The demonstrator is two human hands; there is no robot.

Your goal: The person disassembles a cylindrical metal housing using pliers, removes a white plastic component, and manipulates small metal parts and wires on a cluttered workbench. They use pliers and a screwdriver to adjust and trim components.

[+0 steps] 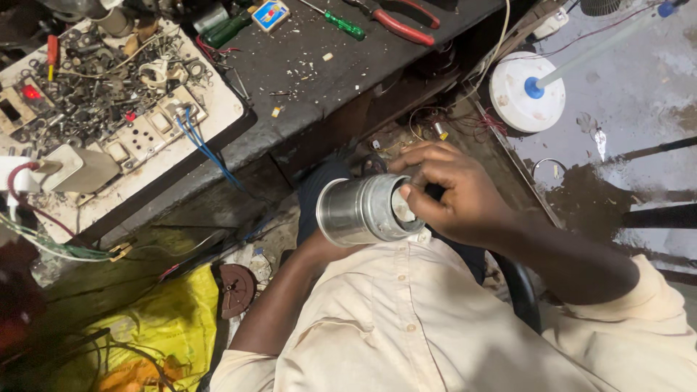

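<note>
Both hands are closed on a shiny metal cylinder (361, 211), which is held on its side just above the lap, in front of a cream shirt (406, 319). The left hand (319, 250) is mostly hidden beneath the cylinder and appears to be cradling it from below; only the wrist and forearm can be seen. The right hand (454, 192) is wrapped over the open end, with the thumb and fingertips pinched on a small pale part (403, 210) set in the middle of that end.

Work on the end fitting appears to be in hand: the pale part seems to be gripped for turning or pulling, though which cannot be told. A steady hold from below and a firm pinch on the small part would be called for next, since the smooth metal could easily slip.

Behind, a dark tabletop (319, 69) is seen, on which a green-handled screwdriver (337, 22) and red-handled pliers (399, 22) are laid, well apart from the hands. A white board (218, 109) heaped with small metal parts is set at its left end.
</note>
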